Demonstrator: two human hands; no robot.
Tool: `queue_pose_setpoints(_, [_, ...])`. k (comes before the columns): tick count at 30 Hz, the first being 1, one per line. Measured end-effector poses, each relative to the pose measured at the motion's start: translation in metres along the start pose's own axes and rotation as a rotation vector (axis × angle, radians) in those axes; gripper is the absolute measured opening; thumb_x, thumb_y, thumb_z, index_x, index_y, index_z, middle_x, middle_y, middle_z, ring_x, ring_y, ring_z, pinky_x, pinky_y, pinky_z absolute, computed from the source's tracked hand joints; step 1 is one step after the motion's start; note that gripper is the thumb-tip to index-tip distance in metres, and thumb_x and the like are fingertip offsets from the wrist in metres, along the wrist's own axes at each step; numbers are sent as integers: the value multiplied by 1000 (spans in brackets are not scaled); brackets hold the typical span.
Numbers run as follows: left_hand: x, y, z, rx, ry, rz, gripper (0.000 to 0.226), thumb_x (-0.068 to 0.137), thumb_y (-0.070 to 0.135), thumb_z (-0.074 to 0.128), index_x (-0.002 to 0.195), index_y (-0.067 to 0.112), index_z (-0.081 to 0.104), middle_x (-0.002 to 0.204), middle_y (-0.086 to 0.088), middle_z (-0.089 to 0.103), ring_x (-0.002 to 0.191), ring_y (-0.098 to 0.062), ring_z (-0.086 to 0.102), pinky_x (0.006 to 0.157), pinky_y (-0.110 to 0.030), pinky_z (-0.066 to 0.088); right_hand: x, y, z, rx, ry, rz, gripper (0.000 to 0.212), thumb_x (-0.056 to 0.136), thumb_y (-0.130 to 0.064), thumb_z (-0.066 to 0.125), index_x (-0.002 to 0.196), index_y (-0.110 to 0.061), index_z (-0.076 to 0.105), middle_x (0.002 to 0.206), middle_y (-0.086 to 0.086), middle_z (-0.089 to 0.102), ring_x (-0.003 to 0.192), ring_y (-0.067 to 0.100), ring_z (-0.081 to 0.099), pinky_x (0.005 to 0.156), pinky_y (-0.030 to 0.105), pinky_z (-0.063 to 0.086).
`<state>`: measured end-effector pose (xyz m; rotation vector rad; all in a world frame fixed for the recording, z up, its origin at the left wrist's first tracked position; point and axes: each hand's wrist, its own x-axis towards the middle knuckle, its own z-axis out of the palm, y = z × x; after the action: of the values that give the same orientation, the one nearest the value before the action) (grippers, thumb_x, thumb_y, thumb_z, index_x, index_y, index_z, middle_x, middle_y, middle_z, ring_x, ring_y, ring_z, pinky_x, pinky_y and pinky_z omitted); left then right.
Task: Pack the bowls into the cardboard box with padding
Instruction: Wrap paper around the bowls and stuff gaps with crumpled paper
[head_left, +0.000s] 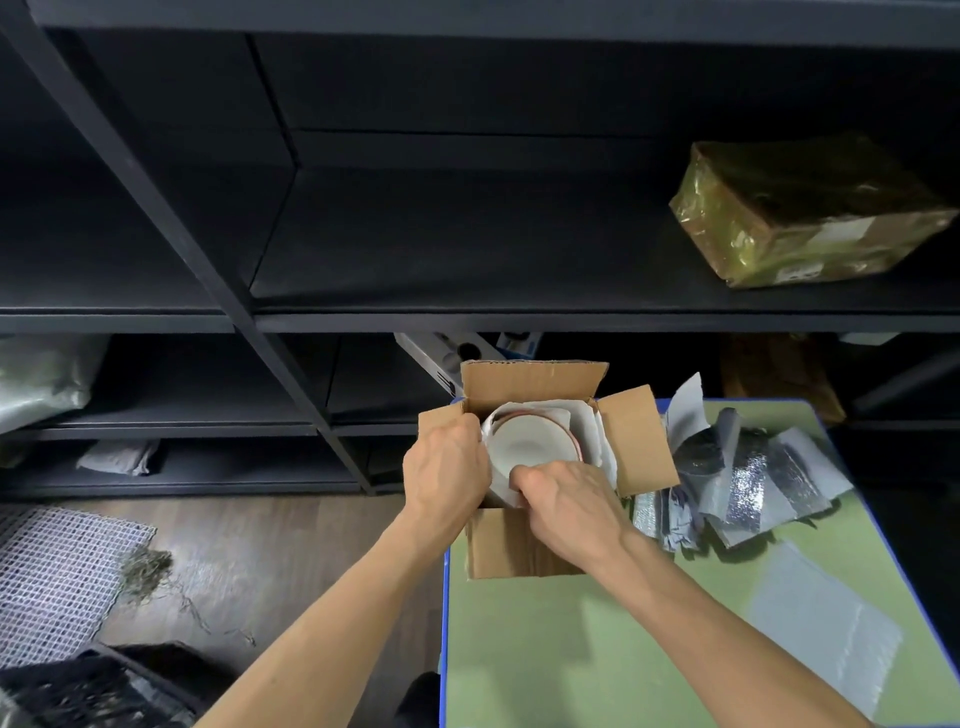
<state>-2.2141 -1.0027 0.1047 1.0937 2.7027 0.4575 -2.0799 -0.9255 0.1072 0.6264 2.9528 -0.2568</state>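
1. Flat pale green table top with blue edge (571, 649) fills lower right of frame. Black metal shelving (467, 249) runs across the top, dark wood floor (291, 545) lower left.
2. Open brown cardboard box (639, 441) sits at the table's far left corner, right by the blue edge, flaps spread outward.
3. Bare green surface lies below and right of the box. Pile of silver and grey foil mailers (743, 483) lies just right of it.
4. Round white bowl with reddish rim (530, 441) is inside the box, mouth up, no long axis, white padding sheet (592, 431) around it.
5. Left hand (447, 467) curls over the box's left wall.
6. Right hand (571, 504) grips padding at the bowl's near rim. Hands are close together, not touching.
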Motion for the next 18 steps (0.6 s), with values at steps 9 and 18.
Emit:
queue_pose_setpoints(9, [2,-10,16,-21,146,57,19,94,26,54,86,15,68,96,-1,62,91,-17,53,68,-27,36,5,5,-1,-39,8,5,20,73,0,52,81,-16,61,73,8,63,76,37,59,56,35,30])
queue_pose_setpoints(18, [-4,-16,22,-37,136,42,26,98,38,52,88,20,67,95,1,57,88,-15,48,71,-28,43,-1,7,-2,-81,-20,42,24,78,0,49,91,-15,62,82,7,65,75,34,54,59,34,31])
